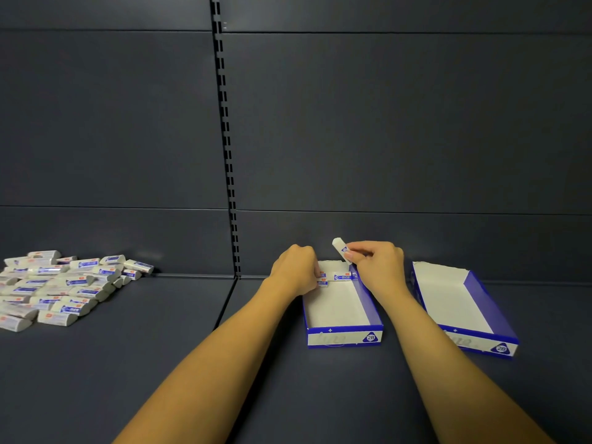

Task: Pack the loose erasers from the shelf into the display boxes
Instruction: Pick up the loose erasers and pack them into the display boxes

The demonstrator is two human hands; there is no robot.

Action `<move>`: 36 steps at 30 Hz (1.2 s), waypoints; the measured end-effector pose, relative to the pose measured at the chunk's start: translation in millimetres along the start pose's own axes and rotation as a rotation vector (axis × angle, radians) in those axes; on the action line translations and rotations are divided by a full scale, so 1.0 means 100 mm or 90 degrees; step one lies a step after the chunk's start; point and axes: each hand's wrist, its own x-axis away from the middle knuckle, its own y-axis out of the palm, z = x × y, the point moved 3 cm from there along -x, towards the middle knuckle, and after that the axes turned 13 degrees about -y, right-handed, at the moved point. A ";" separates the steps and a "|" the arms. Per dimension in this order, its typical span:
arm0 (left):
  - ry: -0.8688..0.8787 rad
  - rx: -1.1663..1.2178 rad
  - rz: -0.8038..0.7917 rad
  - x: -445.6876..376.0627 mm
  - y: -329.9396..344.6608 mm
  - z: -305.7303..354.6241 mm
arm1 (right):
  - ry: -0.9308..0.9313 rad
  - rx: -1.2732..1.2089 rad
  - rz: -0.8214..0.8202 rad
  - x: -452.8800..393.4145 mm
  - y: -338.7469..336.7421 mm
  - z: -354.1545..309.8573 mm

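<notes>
The shelf (128,363) and back panel (384,123) are looking like matt dark painted metal. The display boxes (344,338) are showing smooth printed cardboard, the erasers (64,283) wearing glossy paper sleeves.

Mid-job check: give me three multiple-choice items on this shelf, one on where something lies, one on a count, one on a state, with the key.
1. Where is the pile of loose erasers?
A. far left of the shelf
B. inside the right display box
C. in front of the left display box

2. How many display boxes stand on the shelf?
A. one
B. two
C. four

3. What is the right hand doing?
A. lying flat on the shelf
B. pinching a single eraser above a box
C. lifting a box

Key: 1 A, the pile sits at the left edge, well apart from both boxes. 2 B, the left display box and the right display box are the only ones. 3 B, its fingers pinch an eraser held over the left box's far end, while the left hand handles erasers inside that box.
</notes>
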 end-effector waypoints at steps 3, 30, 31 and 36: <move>-0.005 0.005 -0.006 0.01 -0.02 0.01 | 0.001 0.006 -0.011 0.00 0.00 0.01; 0.021 0.020 0.048 0.09 -0.18 -0.03 | -0.023 0.030 -0.054 -0.05 -0.01 0.03; 0.020 0.049 0.051 0.08 -0.20 -0.06 | -0.028 0.042 -0.064 -0.07 -0.02 0.03; 0.012 0.127 0.074 0.12 -0.19 -0.17 | -0.065 0.156 -0.170 -0.11 0.05 0.07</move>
